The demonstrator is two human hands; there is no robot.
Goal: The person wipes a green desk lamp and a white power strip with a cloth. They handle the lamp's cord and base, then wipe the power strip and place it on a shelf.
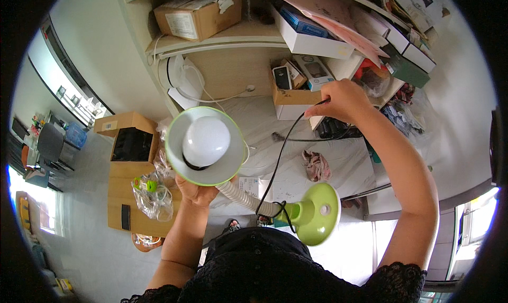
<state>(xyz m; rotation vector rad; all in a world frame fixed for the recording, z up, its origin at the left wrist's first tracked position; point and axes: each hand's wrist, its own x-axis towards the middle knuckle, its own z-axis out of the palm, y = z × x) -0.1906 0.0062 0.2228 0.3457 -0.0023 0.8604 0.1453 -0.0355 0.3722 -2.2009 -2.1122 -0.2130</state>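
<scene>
A green desk lamp hangs in front of me, its shade (177, 164) tipped so the white bulb (207, 140) faces up. My left hand (197, 191) is closed around the lamp just beneath the shade, where the ribbed white gooseneck (241, 198) begins. The round green base (324, 221) is off to the right, near my body. Black power cord (280, 163) loops around the lower neck beside the base. Raised to the right, my right hand (341, 101) pinches that cord and holds a length of it up. Part of the left fingers is hidden behind the shade.
Shelves ahead carry a cardboard box (198, 20), a white box (312, 35) and stacked papers. A crumpled pink cloth (316, 165) lies on the marbled surface below. At left, a wooden table (120, 189) bears a phone (125, 217), a plastic bag (153, 200) and an open carton (129, 124).
</scene>
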